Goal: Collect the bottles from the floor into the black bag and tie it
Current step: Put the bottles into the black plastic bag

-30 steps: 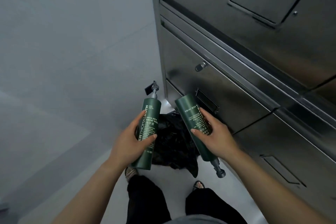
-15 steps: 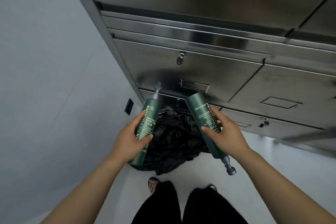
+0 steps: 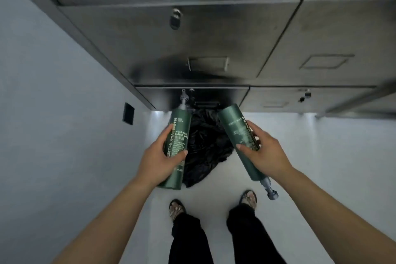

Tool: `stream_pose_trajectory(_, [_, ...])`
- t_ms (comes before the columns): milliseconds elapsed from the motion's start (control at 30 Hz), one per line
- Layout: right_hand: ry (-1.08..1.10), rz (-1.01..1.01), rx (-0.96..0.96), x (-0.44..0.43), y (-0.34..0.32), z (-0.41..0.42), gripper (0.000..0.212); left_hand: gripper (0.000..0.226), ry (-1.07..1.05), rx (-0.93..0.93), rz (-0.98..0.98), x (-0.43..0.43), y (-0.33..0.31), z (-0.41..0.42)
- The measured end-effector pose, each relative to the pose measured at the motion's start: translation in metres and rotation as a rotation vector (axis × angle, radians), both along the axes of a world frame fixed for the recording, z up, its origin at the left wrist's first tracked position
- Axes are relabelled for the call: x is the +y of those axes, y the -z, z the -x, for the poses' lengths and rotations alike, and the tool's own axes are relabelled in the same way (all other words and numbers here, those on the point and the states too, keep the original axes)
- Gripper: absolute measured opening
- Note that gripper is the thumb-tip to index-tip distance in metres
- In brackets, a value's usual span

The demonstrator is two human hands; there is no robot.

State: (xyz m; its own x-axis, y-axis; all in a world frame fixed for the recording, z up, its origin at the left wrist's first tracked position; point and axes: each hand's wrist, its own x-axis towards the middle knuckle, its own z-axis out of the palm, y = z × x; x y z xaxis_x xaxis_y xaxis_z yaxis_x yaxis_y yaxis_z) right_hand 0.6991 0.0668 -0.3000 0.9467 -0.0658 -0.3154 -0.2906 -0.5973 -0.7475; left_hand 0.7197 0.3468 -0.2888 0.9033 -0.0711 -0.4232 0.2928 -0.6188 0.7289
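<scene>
Bottles half collected: left hand [image 3: 159, 162] grips one green bottle [image 3: 177, 146], right hand [image 3: 264, 153] another green bottle [image 3: 237, 139], above the untied black bag [image 3: 209, 146] on the floor [image 3: 310, 156].

Commercial kitchen: stainless steel cabinets [image 3: 192, 38]

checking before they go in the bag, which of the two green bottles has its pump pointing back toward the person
The bottle in the right hand: that green bottle has its pump toward the feet. The left hand's bottle points its pump away, toward the cabinet.
</scene>
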Motion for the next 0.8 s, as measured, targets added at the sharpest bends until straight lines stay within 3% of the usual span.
stream_pose_trajectory(233, [0.113,-0.059,0.001,0.04,0.136,0.0,0.068,0.087,0.168,0.052,-0.08,0.025,0.132,-0.016])
stream_pose_trajectory(367, [0.034,-0.062,-0.032,0.045,0.237,-0.016,0.069,0.09,0.176,-0.036,-0.132,0.037,0.228,-0.019])
stream_pose_trajectory(633, [-0.041,0.123,-0.228,0.002,0.426,-0.058,0.073,0.089,0.18,-0.155,-0.116,0.029,0.434,-0.026])
stream_pose_trajectory(800, [-0.092,0.151,-0.336,-0.002,0.533,-0.094,0.074,0.09,0.212,-0.33,-0.177,0.025,0.536,-0.05])
